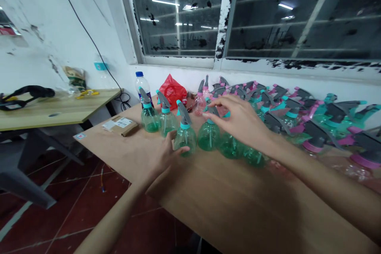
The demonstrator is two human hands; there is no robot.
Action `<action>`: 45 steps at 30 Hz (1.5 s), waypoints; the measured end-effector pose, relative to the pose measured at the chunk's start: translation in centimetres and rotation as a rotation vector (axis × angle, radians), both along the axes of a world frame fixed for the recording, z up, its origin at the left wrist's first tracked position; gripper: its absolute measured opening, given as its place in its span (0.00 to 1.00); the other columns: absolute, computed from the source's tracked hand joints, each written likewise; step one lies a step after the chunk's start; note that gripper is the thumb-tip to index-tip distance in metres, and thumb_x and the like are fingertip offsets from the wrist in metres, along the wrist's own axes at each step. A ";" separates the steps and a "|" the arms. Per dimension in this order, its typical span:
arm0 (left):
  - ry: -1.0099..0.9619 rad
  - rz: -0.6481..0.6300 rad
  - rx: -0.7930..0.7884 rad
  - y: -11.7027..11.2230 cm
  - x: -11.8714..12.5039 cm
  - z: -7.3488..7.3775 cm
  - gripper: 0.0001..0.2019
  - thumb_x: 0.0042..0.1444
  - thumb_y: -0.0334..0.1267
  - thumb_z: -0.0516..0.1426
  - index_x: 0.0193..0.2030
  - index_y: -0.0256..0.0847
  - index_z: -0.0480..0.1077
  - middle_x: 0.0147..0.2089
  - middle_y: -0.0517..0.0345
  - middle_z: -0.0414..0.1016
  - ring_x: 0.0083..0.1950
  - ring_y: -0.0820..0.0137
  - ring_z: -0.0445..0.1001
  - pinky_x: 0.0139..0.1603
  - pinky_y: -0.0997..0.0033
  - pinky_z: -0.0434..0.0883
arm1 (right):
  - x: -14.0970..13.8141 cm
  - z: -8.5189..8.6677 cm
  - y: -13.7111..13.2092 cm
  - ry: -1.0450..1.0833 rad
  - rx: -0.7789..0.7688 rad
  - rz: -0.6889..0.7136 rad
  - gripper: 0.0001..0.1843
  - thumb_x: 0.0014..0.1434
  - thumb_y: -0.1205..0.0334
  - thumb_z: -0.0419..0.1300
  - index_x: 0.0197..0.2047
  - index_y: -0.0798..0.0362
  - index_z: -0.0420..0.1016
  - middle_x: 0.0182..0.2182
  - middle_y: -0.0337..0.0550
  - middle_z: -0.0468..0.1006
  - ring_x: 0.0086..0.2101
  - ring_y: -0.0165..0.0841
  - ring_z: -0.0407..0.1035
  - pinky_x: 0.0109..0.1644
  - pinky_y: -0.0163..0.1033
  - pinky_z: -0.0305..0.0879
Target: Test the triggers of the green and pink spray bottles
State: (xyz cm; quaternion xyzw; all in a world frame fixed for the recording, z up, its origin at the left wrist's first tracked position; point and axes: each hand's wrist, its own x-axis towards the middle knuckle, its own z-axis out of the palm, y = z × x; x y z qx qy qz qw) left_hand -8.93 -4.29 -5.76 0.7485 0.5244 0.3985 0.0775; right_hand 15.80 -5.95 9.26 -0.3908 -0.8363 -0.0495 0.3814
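Observation:
A row of clear green spray bottles with teal collars and grey trigger heads stands on the brown table. My left hand [163, 156] is curled round the lower body of one spray bottle [185, 137], thumb across its front and fingers at its left side. My right hand [241, 117] has thumb and index finger on either side of the trigger head of the neighbouring spray bottle [208, 137]; its other fingers extend above. Both bottles stand upright. To the left are two more green bottles, the nearer one [167, 121] just behind my left fingers. Other green bottles sit under my right forearm, partly hidden.
Many pink and green spray bottles [309, 131] crowd the table's right and back by the window wall. A red plastic bag [172, 91], a blue-capped drink bottle [139, 81] and a flat cardboard package [122, 126] lie leftward. Another table [68, 109] holds headphones [28, 93].

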 end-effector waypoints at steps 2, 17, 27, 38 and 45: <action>0.043 0.043 0.024 0.5 -0.3 0.4 0.27 0.54 0.50 0.63 0.56 0.41 0.62 0.51 0.47 0.71 0.54 0.52 0.72 0.51 0.49 0.72 | -0.1 0.3 1.3 -0.044 0.069 -0.069 0.12 0.59 0.59 0.62 0.44 0.57 0.76 0.44 0.52 0.77 0.48 0.46 0.69 0.53 0.52 0.63; 0.343 0.189 0.152 3.4 -1.1 1.7 0.33 0.55 0.58 0.59 0.63 0.41 0.62 0.42 0.51 0.64 0.45 0.56 0.69 0.49 0.52 0.70 | -1.1 -0.6 5.7 -0.225 -0.004 -0.284 0.30 0.59 0.46 0.59 0.53 0.65 0.70 0.48 0.62 0.75 0.51 0.53 0.66 0.55 0.55 0.59; 0.382 0.215 0.117 4.5 -0.2 2.3 0.33 0.55 0.57 0.59 0.62 0.41 0.62 0.42 0.51 0.65 0.48 0.54 0.70 0.48 0.53 0.72 | -1.5 -0.8 6.0 -0.259 -0.120 -0.376 0.34 0.58 0.43 0.58 0.55 0.66 0.68 0.32 0.58 0.80 0.39 0.53 0.73 0.53 0.59 0.55; 0.330 0.226 0.097 3.7 0.5 3.5 0.30 0.55 0.56 0.60 0.59 0.40 0.64 0.44 0.49 0.66 0.49 0.52 0.70 0.50 0.49 0.71 | -1.5 -2.0 6.6 -0.264 -0.105 -0.322 0.34 0.58 0.49 0.58 0.60 0.66 0.63 0.23 0.45 0.76 0.32 0.48 0.72 0.57 0.60 0.50; 0.145 0.160 0.049 0.6 -0.7 0.8 0.24 0.60 0.54 0.55 0.58 0.43 0.64 0.48 0.50 0.66 0.47 0.59 0.73 0.45 0.58 0.75 | -1.5 -2.2 6.6 -0.299 -0.114 -0.319 0.32 0.60 0.53 0.56 0.61 0.66 0.62 0.27 0.49 0.78 0.36 0.49 0.73 0.56 0.59 0.52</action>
